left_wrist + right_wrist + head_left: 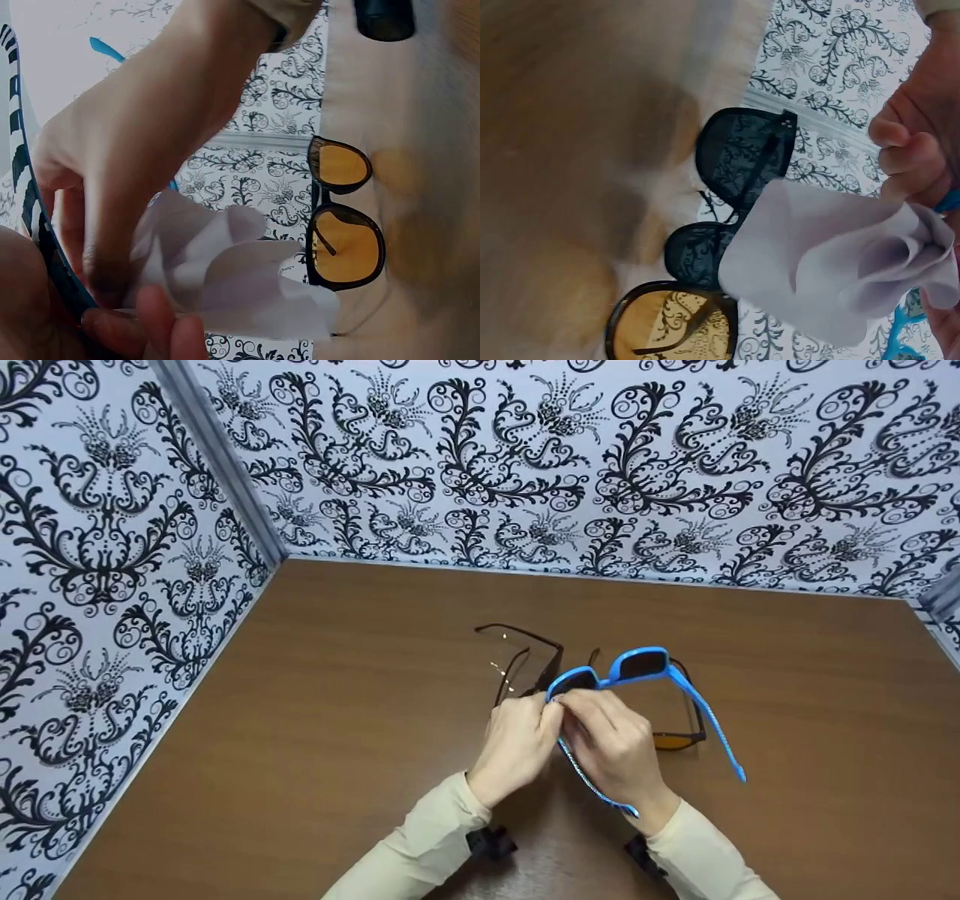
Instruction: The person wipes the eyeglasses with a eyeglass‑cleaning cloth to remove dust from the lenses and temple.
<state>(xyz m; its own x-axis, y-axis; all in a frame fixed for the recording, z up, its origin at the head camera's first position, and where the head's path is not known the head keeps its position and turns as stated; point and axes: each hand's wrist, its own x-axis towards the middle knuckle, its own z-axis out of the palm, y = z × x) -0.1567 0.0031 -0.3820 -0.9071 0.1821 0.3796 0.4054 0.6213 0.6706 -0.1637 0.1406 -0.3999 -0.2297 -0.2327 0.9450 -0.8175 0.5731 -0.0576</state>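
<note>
Blue-framed sunglasses (641,663) are held up in front of me, their dark lenses away from me and both temples open toward me. My left hand (517,742) grips them at the left lens end. At the same end, the fingers of my right hand (619,742) pinch a pale lilac wiping cloth (802,262), which hangs in loose folds in the wrist views. The hands hide this cloth in the head view. One temple shows a black-and-white striped inner side (26,180) in the left wrist view, passing close by the fingers.
Beyond my hands, black sunglasses (553,669) lie on the brown table (360,697) with their temples open. To the right lie dark-framed glasses with amber lenses (675,742), partly behind the blue pair. Patterned wall panels (525,472) stand behind and at the left.
</note>
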